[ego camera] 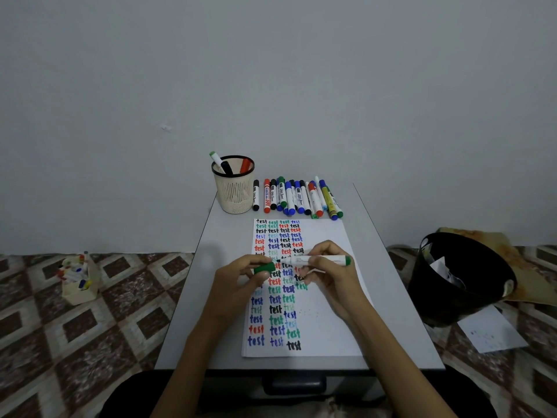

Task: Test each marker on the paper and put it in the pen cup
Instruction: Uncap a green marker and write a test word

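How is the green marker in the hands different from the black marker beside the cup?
The green marker is uncapped, its cap in the left hand; the black marker is capped. The right hand holds the green marker over the paper; the black marker lies on the table. Both are white-barrelled.

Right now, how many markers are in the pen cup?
3: green-capped marker leaning left, black marker beside it, red marker at right. More may be hidden inside.
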Demonstrator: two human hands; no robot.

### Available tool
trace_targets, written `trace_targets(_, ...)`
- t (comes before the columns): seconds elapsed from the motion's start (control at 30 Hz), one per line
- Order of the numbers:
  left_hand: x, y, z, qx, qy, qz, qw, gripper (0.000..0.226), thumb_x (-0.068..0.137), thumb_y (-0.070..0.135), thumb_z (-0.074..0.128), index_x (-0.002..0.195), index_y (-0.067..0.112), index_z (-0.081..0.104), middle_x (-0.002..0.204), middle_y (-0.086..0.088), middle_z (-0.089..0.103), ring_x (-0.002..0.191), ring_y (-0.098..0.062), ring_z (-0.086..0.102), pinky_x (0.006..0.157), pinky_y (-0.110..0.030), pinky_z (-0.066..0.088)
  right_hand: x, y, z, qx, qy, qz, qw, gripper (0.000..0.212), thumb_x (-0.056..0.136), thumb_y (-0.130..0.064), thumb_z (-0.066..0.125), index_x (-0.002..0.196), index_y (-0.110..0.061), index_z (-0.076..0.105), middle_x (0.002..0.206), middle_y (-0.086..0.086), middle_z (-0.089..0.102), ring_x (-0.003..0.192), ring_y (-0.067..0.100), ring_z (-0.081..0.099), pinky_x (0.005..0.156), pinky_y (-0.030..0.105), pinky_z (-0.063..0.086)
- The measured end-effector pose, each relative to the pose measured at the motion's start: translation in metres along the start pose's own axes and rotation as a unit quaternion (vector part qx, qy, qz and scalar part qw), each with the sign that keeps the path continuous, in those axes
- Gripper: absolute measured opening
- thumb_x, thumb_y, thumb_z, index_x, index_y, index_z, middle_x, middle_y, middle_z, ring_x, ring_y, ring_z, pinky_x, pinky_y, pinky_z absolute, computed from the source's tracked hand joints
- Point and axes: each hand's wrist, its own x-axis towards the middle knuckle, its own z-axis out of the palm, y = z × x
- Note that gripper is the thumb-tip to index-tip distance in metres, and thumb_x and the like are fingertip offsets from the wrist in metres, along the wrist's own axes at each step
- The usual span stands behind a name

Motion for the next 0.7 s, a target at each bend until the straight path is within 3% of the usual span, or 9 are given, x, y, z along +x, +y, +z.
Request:
trace_targets(0.27,-0.002,0.003,0.000,-0.013,-0.028,0.008,0.999,0.017,0.082,0.032,0.063,0.098,0.029,0.066,0.101,0.018,0.067,0.094,-0.010,0.066,0.073,-0.028,0.057,-0.002,0.003,0.003,-0.067,-0.046,0.008,0.997,0.011,0.081,0.012,0.064,0.085,0.004,0.058,0.081,0.030,0.066,0.063,0.031,0.068,0.054,0.030,0.057)
trace_targets(0.43,-0.002,0.004,-0.004,-0.097,-0.002,-0.019,0.995,0.018,0.078,0.019,0.065,0.095,0.014,0.070,0.094,0.003,0.072,0.084,-0.019,0.069,0.070,-0.030,0.058,-0.004,0.009,0.005,-0.149,-0.032,-0.028,0.988,0.014,0.074,0.007,0.074,0.087,0.005,0.068,0.083,0.024,0.069,0.068,0.033,0.068,0.053,0.031,0.056)
trace_targets(0.53,-0.002,0.005,-0.006,-0.141,0.017,-0.021,0.990,0.021,0.077,0.014,0.066,0.095,0.003,0.069,0.077,-0.001,0.072,0.071,-0.016,0.067,0.066,-0.024,0.055,-0.001,0.019,0.002,-0.237,-0.022,-0.108,0.965,0.016,0.070,-0.005,0.082,0.084,-0.006,0.074,0.080,0.015,0.068,0.062,0.026,0.060,0.052,0.032,0.049)
trace_targets(0.7,-0.001,0.005,-0.007,-0.152,0.021,-0.020,0.988,0.016,0.074,0.011,0.066,0.089,0.009,0.072,0.073,-0.007,0.071,0.066,-0.018,0.066,0.065,-0.025,0.055,0.000,0.027,-0.001,-0.406,-0.057,-0.158,0.898,0.022,0.081,-0.024,0.071,0.101,-0.015,0.074,0.092,-0.003,0.071,0.082,0.012,0.065,0.070,0.031,0.053)
